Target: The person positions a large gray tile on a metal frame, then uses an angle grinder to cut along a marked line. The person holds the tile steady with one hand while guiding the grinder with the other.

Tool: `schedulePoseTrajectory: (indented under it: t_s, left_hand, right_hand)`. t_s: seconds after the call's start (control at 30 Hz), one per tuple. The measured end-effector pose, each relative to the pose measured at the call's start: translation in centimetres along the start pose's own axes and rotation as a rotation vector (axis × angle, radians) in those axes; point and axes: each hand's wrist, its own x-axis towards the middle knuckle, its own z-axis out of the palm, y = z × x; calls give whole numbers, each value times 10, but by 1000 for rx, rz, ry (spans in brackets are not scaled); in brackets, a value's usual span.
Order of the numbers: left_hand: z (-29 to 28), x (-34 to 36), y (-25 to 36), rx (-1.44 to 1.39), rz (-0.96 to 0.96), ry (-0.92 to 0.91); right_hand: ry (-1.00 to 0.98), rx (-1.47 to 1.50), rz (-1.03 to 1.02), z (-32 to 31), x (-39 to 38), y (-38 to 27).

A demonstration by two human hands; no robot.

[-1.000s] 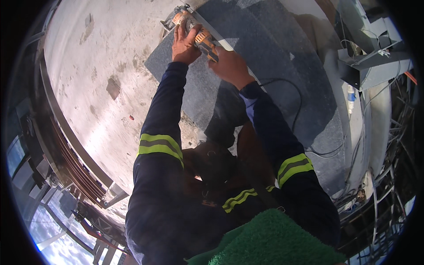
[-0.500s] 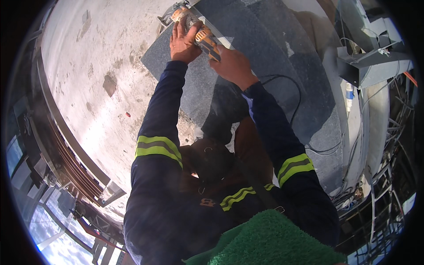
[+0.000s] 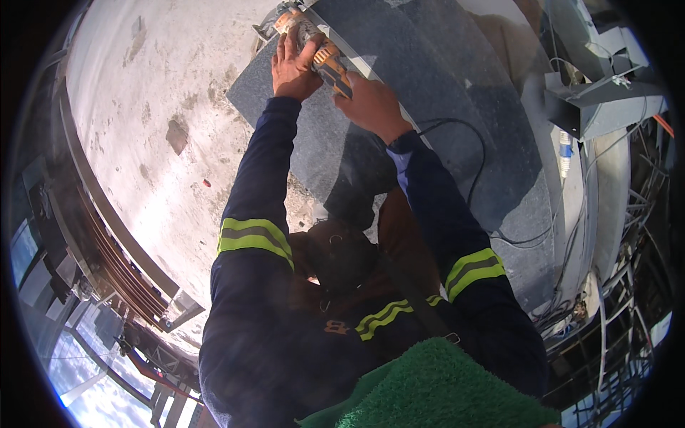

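beneath the left hand (image 3: pixel 295 75), which grasps its body, an orange power tool (image 3: pixel 327 58) slants back into the clenched right hand (image 3: pixel 374 107).

The orange-and-dark-grey elongated power tool (image 3: pixel 330 58) has a matt, plastic-looking casing, dusty toward its head. The flat dark-grey sheet (image 3: pixel 449 160) looks matt and finely speckled; the pale, concrete-looking floor (image 3: pixel 143 121) is rough and stained. The navy sleeves (image 3: pixel 258 171) are matt cloth, the thick green towel-like cloth (image 3: pixel 435 385) fuzzy and looped.
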Motion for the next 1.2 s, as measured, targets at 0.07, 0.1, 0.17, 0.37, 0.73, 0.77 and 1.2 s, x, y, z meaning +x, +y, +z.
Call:
schedulePoseTrajectory:
  t_s: [0.07, 0.1, 0.17, 0.37, 0.73, 0.77, 1.2]
  left_hand:
    - [-1, -3, 4, -13, -9, 1]
    - [-2, -5, 6, -14, 2, 9]
    - [-3, -7, 11, -7, -27, -17]
    - [-5, -12, 23, 12, -44, -18]
    - [-22, 7, 22, 136, 25, -123]
    - [-28, 8, 24, 160, 76, -92]
    - [-117, -30, 118, 116, 894, 27]
  right_hand:
    - [-4, -8, -2, -1, -4, 2]
    - [-1, -7, -7, -2, -6, 2]
    - [-22, -24, 2, -5, -10, 2]
    - [-37, -35, 14, -12, -18, 5]
    - [106, -37, -101, -6, -6, 0]
    - [143, -2, -148, -8, -9, -2]
    - [113, 184, 11, -53, -189, -1]
